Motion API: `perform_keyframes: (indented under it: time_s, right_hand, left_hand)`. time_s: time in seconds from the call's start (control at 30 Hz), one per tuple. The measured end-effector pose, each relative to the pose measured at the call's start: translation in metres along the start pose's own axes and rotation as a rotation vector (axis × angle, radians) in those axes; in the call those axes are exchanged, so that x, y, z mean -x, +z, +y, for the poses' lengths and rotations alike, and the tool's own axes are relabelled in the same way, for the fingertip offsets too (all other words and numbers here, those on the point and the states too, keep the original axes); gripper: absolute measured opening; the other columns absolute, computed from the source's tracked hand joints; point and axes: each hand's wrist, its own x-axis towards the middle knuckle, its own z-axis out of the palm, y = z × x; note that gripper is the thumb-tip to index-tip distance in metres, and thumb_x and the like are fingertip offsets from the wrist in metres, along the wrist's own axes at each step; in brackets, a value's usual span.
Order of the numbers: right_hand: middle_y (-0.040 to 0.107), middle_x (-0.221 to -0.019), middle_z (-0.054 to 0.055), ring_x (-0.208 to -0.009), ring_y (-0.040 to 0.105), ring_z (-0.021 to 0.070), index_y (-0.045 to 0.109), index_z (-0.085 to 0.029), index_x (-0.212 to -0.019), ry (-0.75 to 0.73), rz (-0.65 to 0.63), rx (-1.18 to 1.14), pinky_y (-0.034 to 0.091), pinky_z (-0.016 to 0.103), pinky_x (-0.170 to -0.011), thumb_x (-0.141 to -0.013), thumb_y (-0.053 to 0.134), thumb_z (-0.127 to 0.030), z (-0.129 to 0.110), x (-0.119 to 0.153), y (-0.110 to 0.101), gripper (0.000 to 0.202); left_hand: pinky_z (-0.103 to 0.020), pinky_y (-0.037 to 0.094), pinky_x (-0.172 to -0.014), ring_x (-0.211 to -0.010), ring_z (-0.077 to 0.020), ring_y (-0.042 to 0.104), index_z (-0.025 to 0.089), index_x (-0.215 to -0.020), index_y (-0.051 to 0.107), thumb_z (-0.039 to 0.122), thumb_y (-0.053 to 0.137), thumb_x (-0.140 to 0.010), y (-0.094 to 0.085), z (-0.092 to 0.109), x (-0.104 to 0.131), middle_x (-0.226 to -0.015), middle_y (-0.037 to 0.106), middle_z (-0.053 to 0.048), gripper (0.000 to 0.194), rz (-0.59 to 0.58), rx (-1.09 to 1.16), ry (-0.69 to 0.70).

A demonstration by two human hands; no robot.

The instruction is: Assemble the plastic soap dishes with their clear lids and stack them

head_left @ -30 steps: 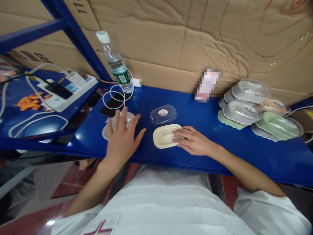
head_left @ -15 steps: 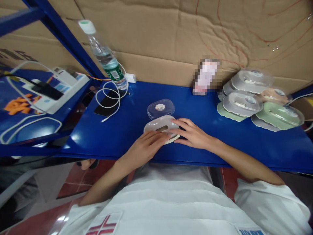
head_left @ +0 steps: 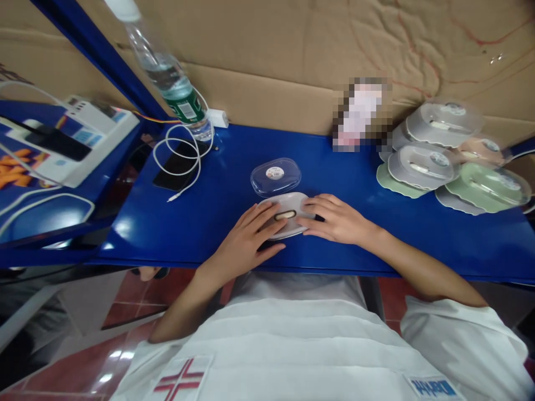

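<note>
A pale oval dish (head_left: 297, 210) lies near the front edge of the blue table, with a small cream piece (head_left: 285, 215) showing in its central slot. My left hand (head_left: 251, 239) rests on the dish's left side, fingers spread and thumb apart, below the dish. On the right side my right hand (head_left: 334, 220) touches the dish with its fingertips, fingers apart. Just behind the dish is a clear oval lid (head_left: 276, 177) with a round white sticker.
Several lidded dishes (head_left: 422, 164) are stacked at the right. A water bottle (head_left: 179, 89), a white cable (head_left: 198, 161) and a dark phone (head_left: 178, 167) stand or lie at the left. Further left is a power strip (head_left: 71, 161). A blurred upright object (head_left: 359, 114) leans on the cardboard.
The dish now lies flatter, with the cream piece visible in its slot. My left fingers have spread and the thumb has moved off the dish. The camera view has shifted slightly.
</note>
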Motion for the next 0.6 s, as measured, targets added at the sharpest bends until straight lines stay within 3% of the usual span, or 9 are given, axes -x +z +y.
perform_keyframes:
  time_s: [0.17, 0.33, 0.4, 0.5, 0.6]
  right_hand:
    - [0.072, -0.138, 0.015, -0.138, 0.063, 0.0289, 0.069, -0.021, -0.143, 0.034, -0.055, -0.089, 0.05, 0.051, -0.115, -0.113, 0.053, -0.037, 0.001, -0.001, 0.001, 0.038]
    - [0.041, -0.175, 0.013, -0.163, 0.037, 0.0312, 0.042, -0.026, -0.168, 0.339, -0.05, -0.258, 0.032, 0.061, -0.13, -0.117, 0.034, -0.041, 0.02, -0.005, 0.014, 0.054]
    - [0.048, -0.17, 0.013, -0.161, 0.039, 0.0319, 0.043, -0.026, -0.168, 0.434, -0.101, -0.246, 0.023, 0.064, -0.132, -0.117, 0.033, -0.041, 0.026, -0.006, 0.02, 0.054]
    - [0.066, -0.149, 0.014, -0.147, 0.054, 0.034, 0.06, -0.025, -0.153, 0.523, -0.101, -0.179, 0.021, 0.066, -0.131, -0.114, 0.043, -0.046, 0.028, -0.004, 0.024, 0.048]
    - [0.054, -0.163, 0.016, -0.155, 0.044, 0.0377, 0.054, -0.025, -0.158, 0.541, -0.056, -0.148, 0.023, 0.067, -0.129, -0.112, 0.048, -0.051, 0.028, -0.005, 0.023, 0.053]
  left_hand:
    - [-0.056, 0.042, -0.131, -0.159, -0.0316, 0.046, 0.025, -0.158, 0.055, 0.037, 0.066, -0.107, -0.001, 0.0, 0.001, -0.164, 0.058, -0.008, 0.054, -0.014, -0.023, 0.0]
    - [-0.054, 0.05, -0.122, -0.146, -0.0326, 0.059, 0.022, -0.13, 0.073, 0.032, 0.071, -0.1, -0.005, 0.005, 0.002, -0.151, 0.066, -0.014, 0.031, 0.065, 0.007, -0.01]
    - [-0.054, 0.052, -0.118, -0.142, -0.0339, 0.06, 0.021, -0.123, 0.075, 0.029, 0.073, -0.098, -0.005, 0.006, 0.002, -0.152, 0.062, -0.016, 0.026, 0.087, 0.007, -0.053]
    - [-0.059, 0.05, -0.12, -0.15, -0.0388, 0.052, 0.022, -0.128, 0.072, 0.03, 0.074, -0.097, -0.006, 0.006, 0.004, -0.161, 0.05, -0.019, 0.032, 0.064, 0.027, -0.095]
    - [-0.063, 0.046, -0.124, -0.158, -0.0411, 0.04, 0.024, -0.133, 0.069, 0.031, 0.075, -0.097, -0.005, 0.004, 0.005, -0.169, 0.04, -0.018, 0.037, 0.038, 0.103, -0.09]
